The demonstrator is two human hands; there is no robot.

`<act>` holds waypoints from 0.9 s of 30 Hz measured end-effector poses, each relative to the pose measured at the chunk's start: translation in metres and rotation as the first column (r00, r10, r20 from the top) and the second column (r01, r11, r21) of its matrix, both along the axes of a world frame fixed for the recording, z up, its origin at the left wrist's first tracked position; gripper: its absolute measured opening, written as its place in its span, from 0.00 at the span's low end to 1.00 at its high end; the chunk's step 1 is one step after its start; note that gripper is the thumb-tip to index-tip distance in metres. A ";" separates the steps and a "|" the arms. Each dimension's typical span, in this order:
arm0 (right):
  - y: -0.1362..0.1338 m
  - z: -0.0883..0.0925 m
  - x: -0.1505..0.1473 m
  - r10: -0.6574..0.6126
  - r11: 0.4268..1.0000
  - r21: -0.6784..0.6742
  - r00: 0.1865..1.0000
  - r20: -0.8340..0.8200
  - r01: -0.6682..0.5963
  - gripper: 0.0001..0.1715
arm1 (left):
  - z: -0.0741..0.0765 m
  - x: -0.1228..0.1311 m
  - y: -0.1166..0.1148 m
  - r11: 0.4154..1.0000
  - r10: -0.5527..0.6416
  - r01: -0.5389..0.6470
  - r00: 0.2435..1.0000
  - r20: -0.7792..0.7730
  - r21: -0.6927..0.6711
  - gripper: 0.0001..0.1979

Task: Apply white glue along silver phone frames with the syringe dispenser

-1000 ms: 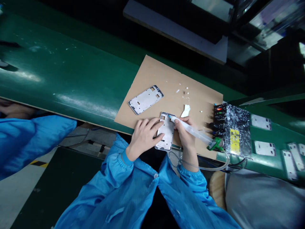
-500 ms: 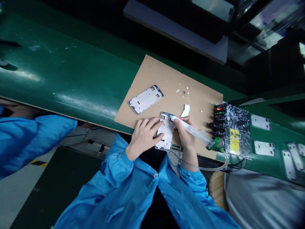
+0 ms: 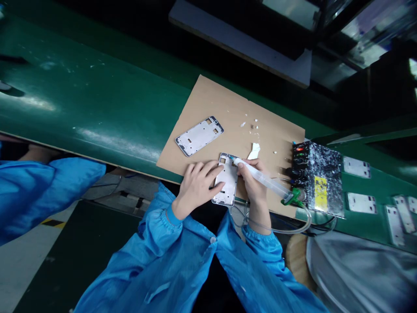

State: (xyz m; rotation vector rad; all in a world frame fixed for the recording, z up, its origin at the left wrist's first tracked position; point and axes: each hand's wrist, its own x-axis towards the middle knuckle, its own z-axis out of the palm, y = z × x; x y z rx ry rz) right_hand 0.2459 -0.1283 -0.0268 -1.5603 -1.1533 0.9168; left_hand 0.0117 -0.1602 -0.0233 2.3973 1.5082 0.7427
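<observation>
A pale metal phone frame [image 3: 229, 176] with a dark rim and cut-outs lies at the near edge of a cardboard sheet [image 3: 224, 98]. My left hand [image 3: 194, 187] holds it from the left, thumb and fingertips spread against its face and edge. In a pinch, my right hand [image 3: 254, 184] grips a clear dispensing syringe [image 3: 265, 179]. The blue tip of the syringe meets the upper right part of the frame. A green cap [image 3: 292, 197] with a clear hose closes its back end. Farther left on the cardboard rests a second phone frame [image 3: 199, 136].
Crumpled white paper [image 3: 253, 151] and small white crumbs lie behind my right hand. At right stands a paint-spattered control box [image 3: 317, 178] with lit lamps. Several phone frames [image 3: 361, 203] are beyond it on the green bench [image 3: 130, 100]. A co-worker's blue sleeve [image 3: 48, 187] is at left.
Both hands and the held phone frame stay in nearly the same place. The syringe tip shows hardly any shift. At the far left, the co-worker's hand has moved slightly.
</observation>
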 end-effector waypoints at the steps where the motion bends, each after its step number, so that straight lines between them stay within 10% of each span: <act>1: 0.000 0.001 0.000 -0.003 1.000 -0.002 1.000 -0.003 0.003 0.30 | 0.000 0.000 0.000 1.000 -0.001 0.001 1.000 -0.003 -0.005 0.21; 17: -0.002 0.001 0.000 0.064 0.994 0.096 0.994 -0.091 -0.055 0.31 | 0.000 0.001 0.002 1.000 0.014 -0.014 1.000 -0.012 -0.016 0.21; 27: -0.003 0.002 -0.003 -0.107 0.967 0.219 0.986 -0.127 0.133 0.29 | -0.004 0.001 0.002 1.000 0.024 -0.025 1.000 -0.020 -0.019 0.20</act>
